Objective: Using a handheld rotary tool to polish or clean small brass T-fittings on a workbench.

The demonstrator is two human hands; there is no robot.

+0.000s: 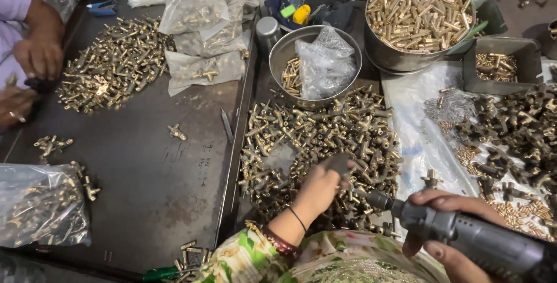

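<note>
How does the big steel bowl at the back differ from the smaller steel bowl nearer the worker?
The big bowl is heaped to its rim with bright brass pieces; the smaller bowl holds only a few along one side. The smaller bowl also has a crumpled clear plastic bag in it; the big bowl has none. The big bowl sits further back and to the right. Both are round, shiny metal and stand upright on the work table.
</note>
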